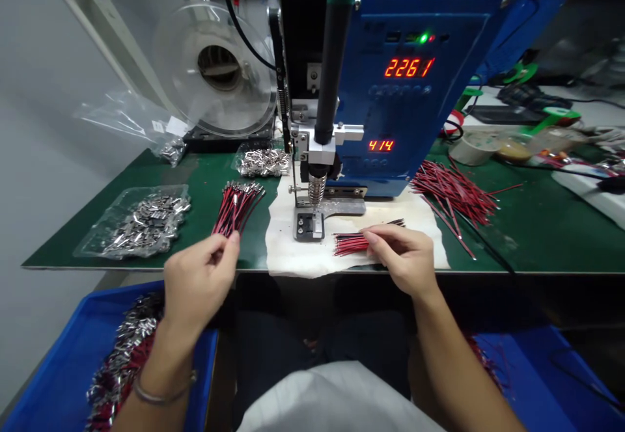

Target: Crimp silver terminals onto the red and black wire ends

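My left hand (202,279) is closed around the near end of a bundle of red and black wires (237,205). Metal terminals tip the far ends of that bundle. On the white paper (293,259), my right hand (403,253) pinches at the right part of a small pile of red and black wires (349,243); how many are between its fingertips is hidden. Between the hands stands the machine's soldering head (317,188), a coiled spring around its tip, above a small black fixture (309,225) with a metal block.
A blue control box (420,107) shows red digits. Metal terminals lie in a clear tray (141,220) and a farther tray (263,160). More red wires (456,191) lie to the right. Blue bins (63,360) sit below the green table edge (122,267).
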The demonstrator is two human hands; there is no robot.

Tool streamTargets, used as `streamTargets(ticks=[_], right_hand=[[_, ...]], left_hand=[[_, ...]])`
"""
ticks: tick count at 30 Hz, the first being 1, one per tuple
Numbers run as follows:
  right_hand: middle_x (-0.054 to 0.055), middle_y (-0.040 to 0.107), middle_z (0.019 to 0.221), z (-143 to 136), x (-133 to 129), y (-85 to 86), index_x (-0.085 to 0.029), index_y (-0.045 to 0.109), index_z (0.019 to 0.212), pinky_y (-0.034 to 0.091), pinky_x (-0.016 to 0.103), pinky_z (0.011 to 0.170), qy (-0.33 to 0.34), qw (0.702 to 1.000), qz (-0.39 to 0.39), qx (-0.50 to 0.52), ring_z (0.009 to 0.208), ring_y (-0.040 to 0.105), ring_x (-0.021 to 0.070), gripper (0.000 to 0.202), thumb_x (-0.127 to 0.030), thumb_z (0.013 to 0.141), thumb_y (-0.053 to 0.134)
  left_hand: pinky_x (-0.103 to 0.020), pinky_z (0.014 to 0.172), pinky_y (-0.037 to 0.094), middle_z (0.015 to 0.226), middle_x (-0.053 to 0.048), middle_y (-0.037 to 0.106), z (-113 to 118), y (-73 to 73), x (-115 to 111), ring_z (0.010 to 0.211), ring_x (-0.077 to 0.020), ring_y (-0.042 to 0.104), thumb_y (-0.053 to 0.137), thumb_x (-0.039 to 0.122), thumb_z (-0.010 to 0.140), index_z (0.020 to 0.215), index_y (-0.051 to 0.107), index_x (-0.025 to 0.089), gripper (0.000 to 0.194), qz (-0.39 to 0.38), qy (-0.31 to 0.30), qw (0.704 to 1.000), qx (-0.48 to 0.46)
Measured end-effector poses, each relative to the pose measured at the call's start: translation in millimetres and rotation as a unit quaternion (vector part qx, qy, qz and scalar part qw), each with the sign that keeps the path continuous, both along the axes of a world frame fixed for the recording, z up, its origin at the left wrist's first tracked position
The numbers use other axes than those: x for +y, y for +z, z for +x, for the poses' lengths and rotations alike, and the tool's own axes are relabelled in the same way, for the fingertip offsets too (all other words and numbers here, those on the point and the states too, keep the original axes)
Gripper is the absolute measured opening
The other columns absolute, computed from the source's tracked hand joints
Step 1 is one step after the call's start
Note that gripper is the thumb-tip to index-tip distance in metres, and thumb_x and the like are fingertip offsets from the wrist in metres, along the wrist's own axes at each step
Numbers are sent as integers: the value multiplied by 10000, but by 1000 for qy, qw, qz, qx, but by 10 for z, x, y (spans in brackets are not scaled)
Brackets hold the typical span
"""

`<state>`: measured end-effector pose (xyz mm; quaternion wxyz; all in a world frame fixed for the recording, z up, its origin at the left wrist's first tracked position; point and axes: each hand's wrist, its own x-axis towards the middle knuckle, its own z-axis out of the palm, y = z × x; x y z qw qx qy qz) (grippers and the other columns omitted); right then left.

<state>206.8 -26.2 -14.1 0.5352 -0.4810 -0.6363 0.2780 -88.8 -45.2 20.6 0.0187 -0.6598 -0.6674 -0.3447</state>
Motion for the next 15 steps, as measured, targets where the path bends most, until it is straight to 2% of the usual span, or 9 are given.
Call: streamTargets(ticks=[4, 7, 11, 15], right_hand=[[36, 696, 662, -1, 6, 20, -193, 742, 833, 483, 239, 430, 8, 1000, -11, -7, 544, 641, 154, 145, -307, 833, 654], [32, 700, 667, -3, 14, 29, -198, 743, 833, 491, 240, 440, 19, 1000, -11, -21, 526, 632, 146, 148, -309, 839, 645], [38, 718, 716, 0, 17, 28, -200, 744, 838, 518, 249, 477, 16, 999, -13, -40, 555, 649, 153, 157, -317, 843, 640], [38, 721, 727, 5, 20, 25, -203, 744, 846, 521, 253, 493, 14, 998, -12, -59, 569, 653, 156, 151, -315, 841, 644]], left_hand=[[-276, 540, 172, 476, -11, 434, -134, 222, 313, 481, -151, 349, 551, 466, 814, 533, 559, 210, 381, -76, 70, 987, 126], [-276, 564, 150, 510, -25, 431, -200, 323, 500, 481, -154, 288, 537, 521, 800, 550, 607, 222, 396, -143, 84, 970, 177], [-279, 594, 146, 530, -25, 384, -222, 331, 595, 495, -128, 209, 476, 586, 821, 599, 672, 211, 478, -181, 75, 960, 198], [-282, 593, 190, 516, -21, 356, -194, 325, 548, 488, -125, 220, 443, 673, 796, 567, 665, 201, 570, -188, 92, 956, 206]])
